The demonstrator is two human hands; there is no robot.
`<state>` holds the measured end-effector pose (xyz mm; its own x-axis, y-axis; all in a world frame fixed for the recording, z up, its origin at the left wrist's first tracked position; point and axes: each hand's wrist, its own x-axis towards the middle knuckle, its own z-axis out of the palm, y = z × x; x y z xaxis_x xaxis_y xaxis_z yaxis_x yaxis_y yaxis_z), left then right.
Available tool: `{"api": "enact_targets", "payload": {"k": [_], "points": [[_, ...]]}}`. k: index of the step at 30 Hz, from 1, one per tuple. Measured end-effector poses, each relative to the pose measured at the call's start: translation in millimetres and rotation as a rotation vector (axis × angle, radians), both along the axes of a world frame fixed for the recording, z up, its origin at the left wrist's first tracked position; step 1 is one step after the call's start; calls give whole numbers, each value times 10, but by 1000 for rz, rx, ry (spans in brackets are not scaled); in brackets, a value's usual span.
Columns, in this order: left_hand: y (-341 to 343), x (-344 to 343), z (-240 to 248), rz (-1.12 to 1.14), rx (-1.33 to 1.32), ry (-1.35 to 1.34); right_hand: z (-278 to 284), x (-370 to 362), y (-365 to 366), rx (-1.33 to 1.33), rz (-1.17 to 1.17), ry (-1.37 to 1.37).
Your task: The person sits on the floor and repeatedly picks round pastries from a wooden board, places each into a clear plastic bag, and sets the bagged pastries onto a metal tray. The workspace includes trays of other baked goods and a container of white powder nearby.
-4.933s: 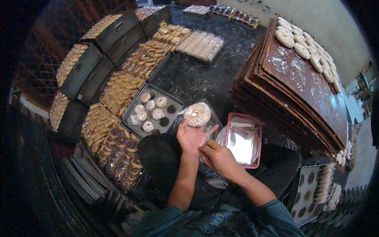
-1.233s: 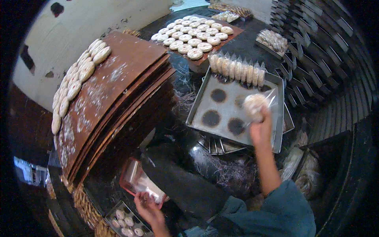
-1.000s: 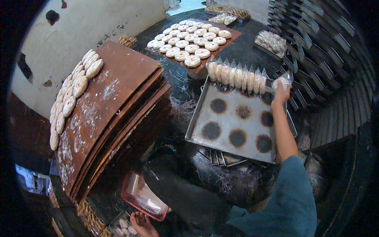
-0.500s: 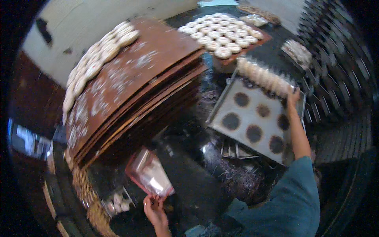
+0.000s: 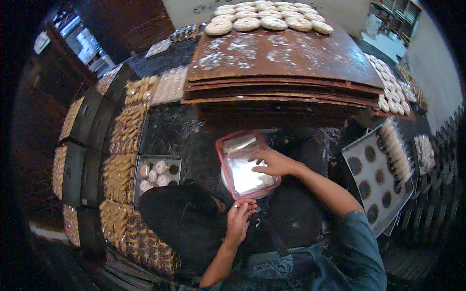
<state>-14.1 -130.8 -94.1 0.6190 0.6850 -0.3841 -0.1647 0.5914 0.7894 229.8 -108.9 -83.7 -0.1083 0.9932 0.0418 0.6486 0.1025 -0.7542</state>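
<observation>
Pink basket [image 5: 225, 167] sits before you, shiny clear plastic [image 5: 247, 178] lying inside. Your right hand [image 5: 273, 163] is over it, fingers parted, unclenched. Your left hand [image 5: 238, 220] curls at the near rim; cannot tell whether it grips anything. Pale print [image 5: 275, 267] on your dark teal shirt [image 5: 357, 252], too blurred to read. Wrapped discs [image 5: 395, 151] stand rowed in the metal tray [image 5: 374, 194], well to your right

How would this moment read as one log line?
left hand: at near rim of pink basket | right hand: fingers spread over shiny film in basket | left tray: pale pastries | right tray: wrapped pastries
</observation>
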Motion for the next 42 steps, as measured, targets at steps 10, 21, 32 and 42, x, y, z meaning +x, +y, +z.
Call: {"api": "enact_targets", "payload": {"k": [10, 21, 32, 42], "points": [[544, -159, -833, 64, 43, 283, -1561, -268, 1134, -321, -231, -648], [563, -32, -769, -95, 61, 197, -1189, -127, 1323, -495, 87, -535], [1315, 200, 143, -285, -512, -925, 673, -689, -514, 154, 519, -547], [925, 261, 646, -580, 157, -763, 614, -794, -737, 342, 323, 29]]}}
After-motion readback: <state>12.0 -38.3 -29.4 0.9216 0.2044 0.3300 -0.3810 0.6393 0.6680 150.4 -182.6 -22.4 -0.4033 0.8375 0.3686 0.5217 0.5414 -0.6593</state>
